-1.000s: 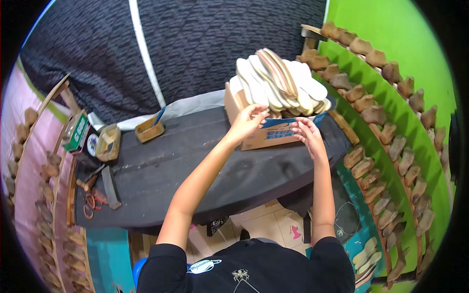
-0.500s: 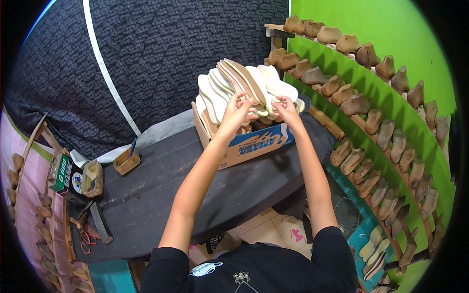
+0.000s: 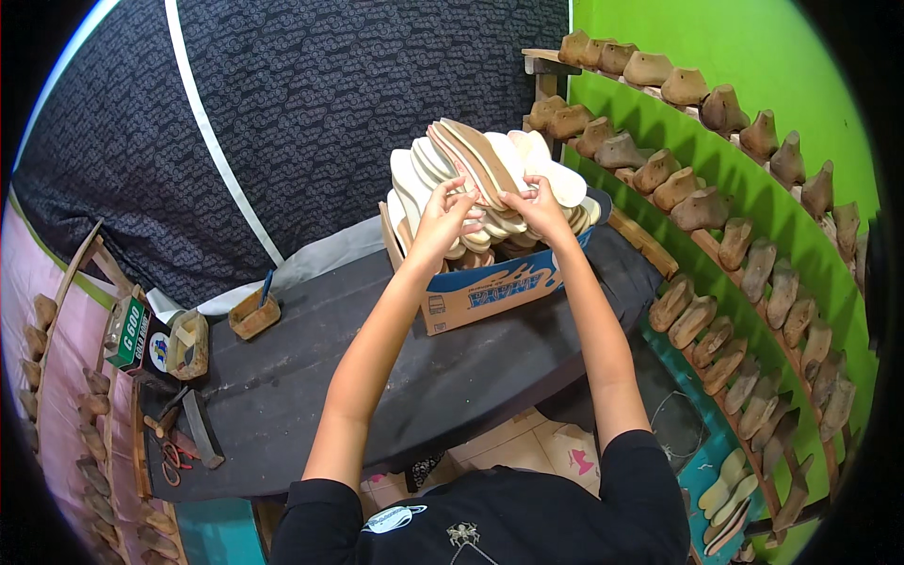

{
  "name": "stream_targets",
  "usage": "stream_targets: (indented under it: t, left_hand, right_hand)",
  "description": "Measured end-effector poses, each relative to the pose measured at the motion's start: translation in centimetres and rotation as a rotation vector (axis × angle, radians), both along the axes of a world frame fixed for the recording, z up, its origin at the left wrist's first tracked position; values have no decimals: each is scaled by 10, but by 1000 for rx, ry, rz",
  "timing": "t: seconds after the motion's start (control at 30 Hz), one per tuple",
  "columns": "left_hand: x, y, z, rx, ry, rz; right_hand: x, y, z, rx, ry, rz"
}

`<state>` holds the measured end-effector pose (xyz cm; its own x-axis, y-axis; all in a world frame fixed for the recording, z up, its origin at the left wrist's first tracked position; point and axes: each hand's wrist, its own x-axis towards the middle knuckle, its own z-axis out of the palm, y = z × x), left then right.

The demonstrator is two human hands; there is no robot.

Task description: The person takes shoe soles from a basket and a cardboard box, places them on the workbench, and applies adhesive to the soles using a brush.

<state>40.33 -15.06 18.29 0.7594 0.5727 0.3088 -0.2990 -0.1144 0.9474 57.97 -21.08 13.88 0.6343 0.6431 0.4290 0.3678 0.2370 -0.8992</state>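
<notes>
A cardboard box (image 3: 490, 301) with a blue band sits on the dark table, heaped with cream and brown shoe insoles (image 3: 408, 184). On top of the heap lies a tilted stack topped by a brown insole (image 3: 485, 155). My left hand (image 3: 446, 224) has its fingers curled at the near left edge of that stack. From the other side, my right hand (image 3: 541, 211) pinches its near end between thumb and fingers. The undersides of the insoles in my hands are hidden.
Wooden shoe lasts (image 3: 702, 209) line racks on the right wall; more lasts stand at far left. The black table (image 3: 311, 377) holds a wooden tray (image 3: 254, 315), a green box (image 3: 129, 334), a hammer (image 3: 162, 426) and scissors (image 3: 173, 463). More insoles (image 3: 730, 490) lie at lower right.
My right hand has moved in to the left and closed on the near end of the brown insole stack. My left hand stays at its left edge. The whole view has shifted slightly.
</notes>
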Motion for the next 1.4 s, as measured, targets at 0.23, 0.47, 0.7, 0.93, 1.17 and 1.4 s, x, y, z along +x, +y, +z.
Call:
stream_targets:
  t: [0.23, 0.47, 0.7, 0.93, 1.17, 1.4]
  left_hand:
    - [8, 1, 10, -182, -147, -138]
    - [39, 13, 35, -689, -332, -270]
    - [28, 23, 64, -750, -461, -322]
    - [-62, 40, 54, -761, -595, -377]
    - [-195, 63, 8, -633, -536, -195]
    - [-344, 101, -102, -763, -451, 21]
  right_hand:
    - [-3, -26, 24, 41, 385, 7]
    - [-25, -53, 20, 313, 493, 161]
    - [-50, -62, 6, 379, 167, 167]
    - [-103, -44, 7, 348, -282, 52]
    - [-178, -12, -13, 224, -612, 148]
    - [-256, 26, -66, 75, -819, 479]
